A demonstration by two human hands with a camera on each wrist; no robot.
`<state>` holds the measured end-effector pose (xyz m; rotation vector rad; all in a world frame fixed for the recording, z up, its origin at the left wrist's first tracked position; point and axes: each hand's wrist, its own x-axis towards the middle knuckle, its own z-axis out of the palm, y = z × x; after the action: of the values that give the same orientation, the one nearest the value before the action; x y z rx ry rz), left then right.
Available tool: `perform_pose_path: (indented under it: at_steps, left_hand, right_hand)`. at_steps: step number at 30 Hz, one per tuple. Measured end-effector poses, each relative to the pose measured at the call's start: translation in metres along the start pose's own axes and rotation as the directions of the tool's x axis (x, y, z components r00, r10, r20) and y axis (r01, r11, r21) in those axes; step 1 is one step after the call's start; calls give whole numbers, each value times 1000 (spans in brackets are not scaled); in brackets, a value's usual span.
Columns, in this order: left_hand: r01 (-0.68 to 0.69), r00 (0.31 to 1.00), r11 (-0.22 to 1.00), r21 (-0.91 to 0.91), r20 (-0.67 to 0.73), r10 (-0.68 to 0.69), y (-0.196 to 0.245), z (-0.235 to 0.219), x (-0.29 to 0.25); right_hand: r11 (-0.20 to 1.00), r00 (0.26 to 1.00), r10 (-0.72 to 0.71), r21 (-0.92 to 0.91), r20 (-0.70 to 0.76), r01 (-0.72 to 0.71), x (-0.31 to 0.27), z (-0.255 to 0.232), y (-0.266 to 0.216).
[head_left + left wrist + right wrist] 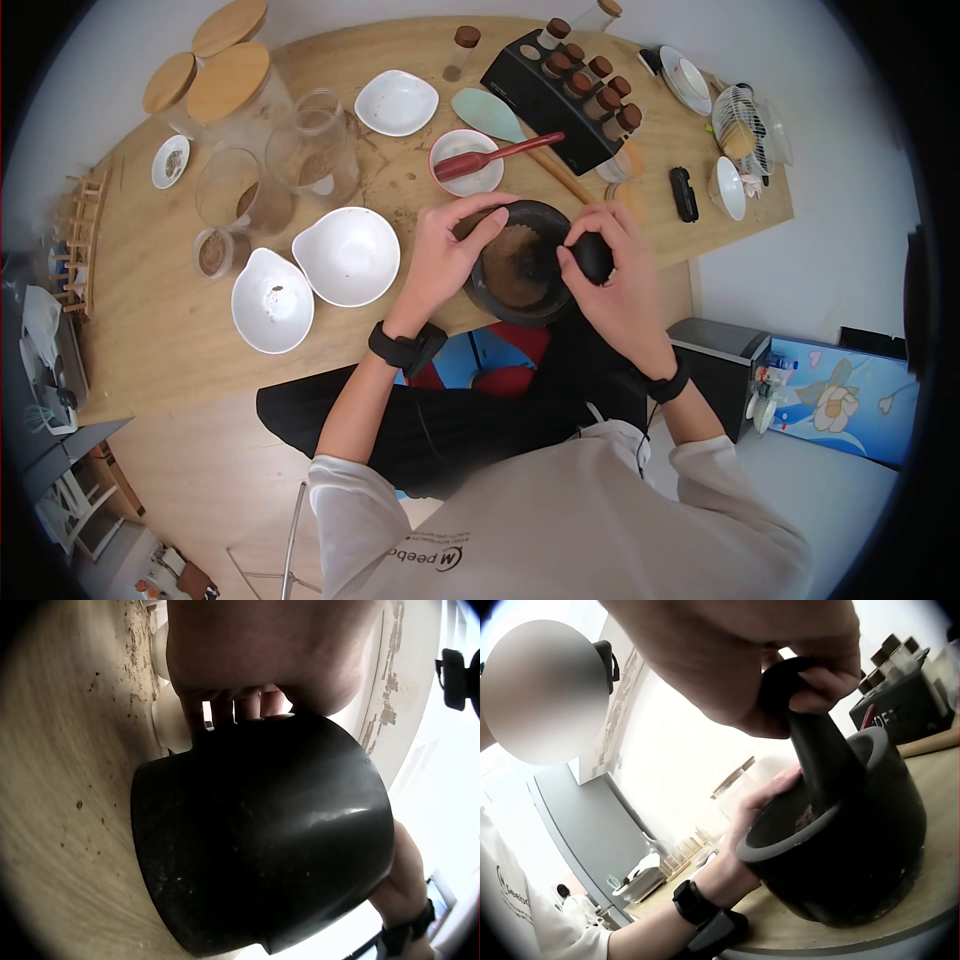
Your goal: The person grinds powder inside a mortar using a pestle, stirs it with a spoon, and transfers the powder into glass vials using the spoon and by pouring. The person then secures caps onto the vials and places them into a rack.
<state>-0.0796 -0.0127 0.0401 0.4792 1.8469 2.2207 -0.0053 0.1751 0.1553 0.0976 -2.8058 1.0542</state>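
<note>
Black mortar (pixel 535 318) on wooden surface (pixel 200 340): left hand (pixel 446 246), fingers grasping rim (pixel 795 838); right hand (pixel 618 285), fingers clenched round pestle (pixel 821 761). Head view shows brown powder (pixel 512 278) inside; left wrist view, outer wall (pixel 262 825) only.

"Legible markings?"
"On the shirt (pixel 560 520), letters resembling 'peeb'; remainder uncertain, smaller print beside them illegible."
"And the black rack (pixel 907 712)?"
"Pale capitals on its side, 'OF' discernible. Following characters too blurred to certify."
</note>
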Motion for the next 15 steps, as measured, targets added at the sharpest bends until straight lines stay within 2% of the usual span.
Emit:
perform_pose_path:
  at_steps: [2, 4, 5, 6, 8, 9, 12, 13, 15]
  left_hand:
    - [0, 1000, 1000, -10, 3, 0, 1, -1, 1]
    - [32, 999, 999, -40, 0, -32, 3, 0, 0]
    - [32, 999, 999, -41, 0, -32, 3, 1, 1]
    - [13, 1000, 1000, -12, -6, -13, 1, -1, 0]
    - [-4, 1000, 1000, 19, -9, 4, 0, -1, -1]
    - [-13, 1000, 1000, 15, -8, 13, -1, -1, -1]
    - [5, 1000, 1000, -12, -1, -5, 5, 0, 0]
    - [33, 999, 999, -41, 5, -33, 6, 0, 0]
    - [20, 1000, 1000, -24, -1, -20, 2, 0, 0]
  right_hand:
    - [999, 1000, -20, -28, -6, 20, 1, 5, -15]
    - [989, 985, -141, 67, 100, 134, -7, 7, -25]
    - [984, 975, -175, 45, 133, 171, -10, 3, -24]
    - [984, 973, -180, 46, 142, 175, -8, 2, -16]
    - [996, 996, -88, -20, 23, 88, -4, 0, 5]
    - [999, 999, -44, -32, -16, 44, -1, 3, 0]
    - [992, 991, -129, -2, 36, 130, -1, 10, -21]
    - [990, 987, -137, 43, 87, 134, -4, 7, -24]
    - [992, 990, -117, 57, 83, 112, -4, 1, -16]
